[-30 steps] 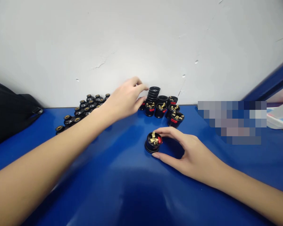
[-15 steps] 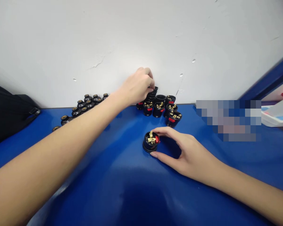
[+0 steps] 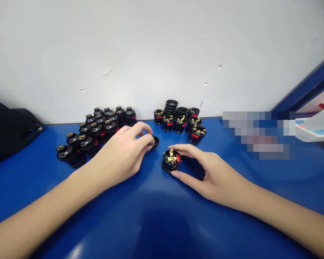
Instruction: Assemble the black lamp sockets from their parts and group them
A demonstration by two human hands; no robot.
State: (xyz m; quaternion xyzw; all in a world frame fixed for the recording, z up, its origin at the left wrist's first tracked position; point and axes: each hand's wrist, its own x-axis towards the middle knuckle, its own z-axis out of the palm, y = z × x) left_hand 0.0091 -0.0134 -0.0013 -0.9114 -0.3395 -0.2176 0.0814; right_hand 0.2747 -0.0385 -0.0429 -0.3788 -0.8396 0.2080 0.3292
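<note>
My left hand (image 3: pixel 124 154): fingertips pinching a black ring (image 3: pixel 154 141) just above the blue desk (image 3: pixel 156 216). My right hand (image 3: pixel 207 172): thumb and forefinger gripping a black socket base (image 3: pixel 170 160) with brass contacts, standing on the desk just right of the ring. Behind: stacked rings (image 3: pixel 171 107), more bases (image 3: pixel 186 124), assembled sockets (image 3: pixel 97 131) at left.

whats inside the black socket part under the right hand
Brass contact pieces sit in the open top of the socket part, with a red piece at its side. The right hand pinches its rim. What lies deeper, below the brass, is hidden.
</note>
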